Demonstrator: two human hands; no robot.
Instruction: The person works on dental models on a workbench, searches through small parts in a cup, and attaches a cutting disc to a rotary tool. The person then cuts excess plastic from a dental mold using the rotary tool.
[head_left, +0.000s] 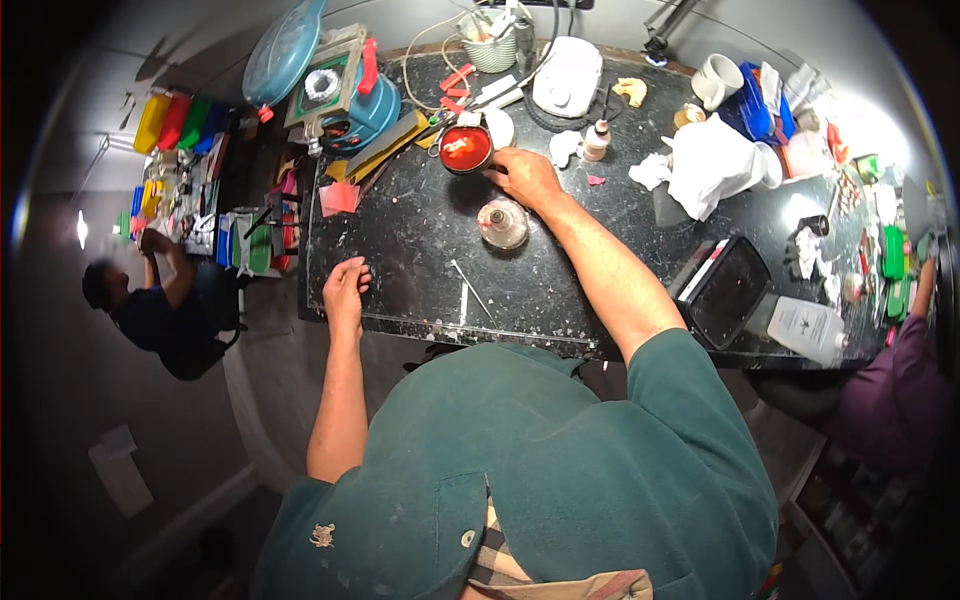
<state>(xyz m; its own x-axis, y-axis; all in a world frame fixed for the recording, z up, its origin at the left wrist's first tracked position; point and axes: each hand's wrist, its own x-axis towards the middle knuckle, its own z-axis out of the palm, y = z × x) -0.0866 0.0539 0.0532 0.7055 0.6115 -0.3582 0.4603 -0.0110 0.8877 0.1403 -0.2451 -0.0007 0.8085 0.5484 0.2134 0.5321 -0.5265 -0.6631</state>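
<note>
"Where's the round pot (466, 148) from your hands?"

"Just left of your right hand (528, 180), well to the far right of your left hand (345, 293)."

"How are you posing them?"

"Your right reaches far, fingers bent beside the pot; I can't tell whether they grip it. Your left hangs half-open, nothing visible in it, at the table (400, 275)'s near left."

"And your pot?"

"Dark-rimmed, red inside, with a paler patch. A glass bottle (503, 228) stands nearer you."
</note>
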